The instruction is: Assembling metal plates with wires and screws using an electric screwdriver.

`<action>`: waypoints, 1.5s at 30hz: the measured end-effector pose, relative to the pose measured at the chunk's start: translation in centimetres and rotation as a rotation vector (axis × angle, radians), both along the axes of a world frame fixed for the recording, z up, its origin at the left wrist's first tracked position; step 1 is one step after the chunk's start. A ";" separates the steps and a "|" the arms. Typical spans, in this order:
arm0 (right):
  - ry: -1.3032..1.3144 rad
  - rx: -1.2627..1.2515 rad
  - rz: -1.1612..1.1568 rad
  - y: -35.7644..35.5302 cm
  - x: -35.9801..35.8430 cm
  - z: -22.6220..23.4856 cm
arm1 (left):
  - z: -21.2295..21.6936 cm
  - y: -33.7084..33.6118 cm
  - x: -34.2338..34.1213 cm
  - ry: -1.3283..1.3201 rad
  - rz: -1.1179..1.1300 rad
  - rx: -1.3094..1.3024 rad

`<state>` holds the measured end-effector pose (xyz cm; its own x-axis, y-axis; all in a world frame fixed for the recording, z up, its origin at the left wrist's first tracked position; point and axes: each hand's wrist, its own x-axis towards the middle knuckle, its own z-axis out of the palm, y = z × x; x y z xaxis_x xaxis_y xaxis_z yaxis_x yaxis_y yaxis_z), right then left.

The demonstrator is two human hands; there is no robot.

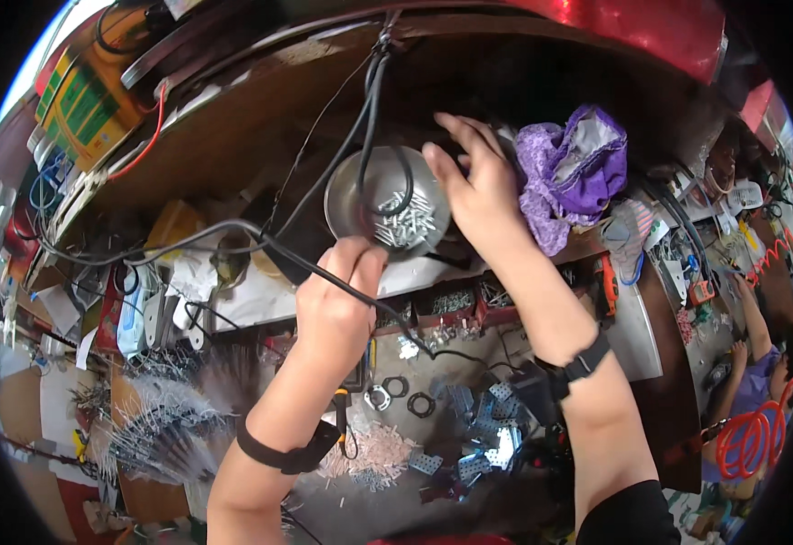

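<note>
A round metal bowl (346, 195) holds a heap of small silvery metal pins (410, 221). At its lower left rim is my left hand (337, 291), the fingers bent closed against the edge; the thumb is mostly hidden. My right hand (485, 186) is at the bowl's right side, fingers apart, with nothing seen in it. The thumb and index finger point toward the rim. Black cables (371, 136) hang down in front of the bowl, and one (337, 283) crosses my left hand. A purple cloth (571, 173) lies just right of my right hand.
Beneath the shelf edge are trays of small parts (455, 302). Lower down lie pale pink pieces (378, 451), blue perforated metal parts (492, 422) and black rings (420, 404). Clear plastic bags (169, 436) lie at left. At far right are another person's arm (756, 318) and a red coiled hose (749, 443).
</note>
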<state>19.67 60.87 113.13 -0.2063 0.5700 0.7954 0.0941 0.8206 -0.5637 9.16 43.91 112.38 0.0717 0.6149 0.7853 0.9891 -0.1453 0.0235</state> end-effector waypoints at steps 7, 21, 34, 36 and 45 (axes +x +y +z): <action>-0.161 -1.059 0.715 -8.2 8.3 -4.3 | -4.4 -5.4 0.4 -0.072 -0.285 -0.140; -0.402 -1.553 0.125 -25.8 28.3 -25.5 | -29.5 -23.6 9.8 -1.114 -0.190 -1.656; -0.818 -1.425 -0.096 -35.0 27.8 -33.3 | -39.6 -19.9 14.6 -2.145 -0.149 -1.511; -0.918 -1.221 -0.173 -35.6 26.8 -33.5 | -39.8 -18.5 13.2 -2.127 -0.147 -1.421; -1.086 -1.040 -0.262 -35.8 23.0 -31.3 | -40.8 -23.0 13.3 -1.281 -0.101 -1.262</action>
